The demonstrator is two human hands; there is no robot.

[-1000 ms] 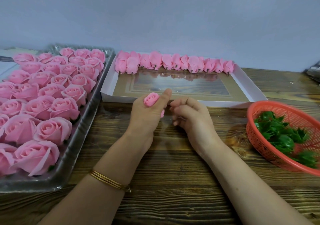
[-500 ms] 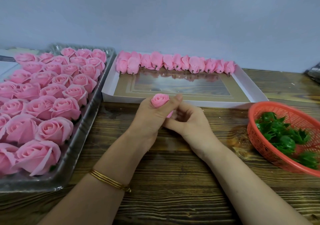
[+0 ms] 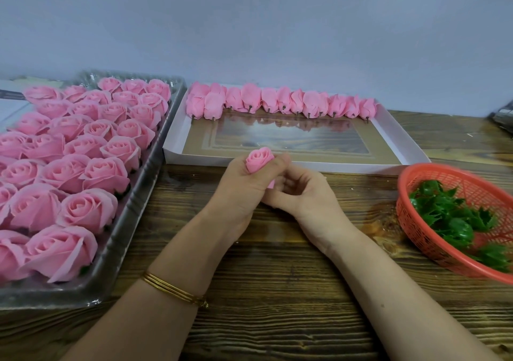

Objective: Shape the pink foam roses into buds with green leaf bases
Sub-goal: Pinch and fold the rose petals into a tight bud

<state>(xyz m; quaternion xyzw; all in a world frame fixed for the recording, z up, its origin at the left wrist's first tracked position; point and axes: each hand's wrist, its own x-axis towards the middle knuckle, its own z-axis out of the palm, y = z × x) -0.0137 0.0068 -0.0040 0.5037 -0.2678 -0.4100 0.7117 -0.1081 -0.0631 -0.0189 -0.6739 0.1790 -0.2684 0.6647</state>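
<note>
Nearest, two bare forearms reach in over the dark wooden table (image 3: 277, 299), the left one wearing thin gold bangles (image 3: 175, 291) at the wrist. The hands meet in the middle of the table.

The left hand (image 3: 238, 194) grips a pink foam rose (image 3: 258, 162). Its fingers are curled round the lower part, and the thumb lies up along the flower's right side. The tight spiral top sticks out above the fist. The right hand (image 3: 299, 194) is pressed against the left, its fingers bent inward and close together. A sliver of pink shows between the two hands where the fingertips point. The tips are hidden behind the left thumb, so I cannot tell whether they pinch the flower or only touch it.

To the right, near the table edge, a red mesh basket (image 3: 404, 216) holds a heap of green leaf bases (image 3: 455, 221). To the left, a clear plastic tray (image 3: 119, 249) is packed with open pink roses (image 3: 83, 171) in rows running from near to far.

Just beyond the hands lies a shallow white box (image 3: 347, 167) with a glossy floor. A row of closed buds (image 3: 277, 102) lies side by side along its far edge, short dark stems pointing near. A dark object (image 3: 503, 117) is cut off at the far right. A pale wall (image 3: 277, 27) stands behind everything.
</note>
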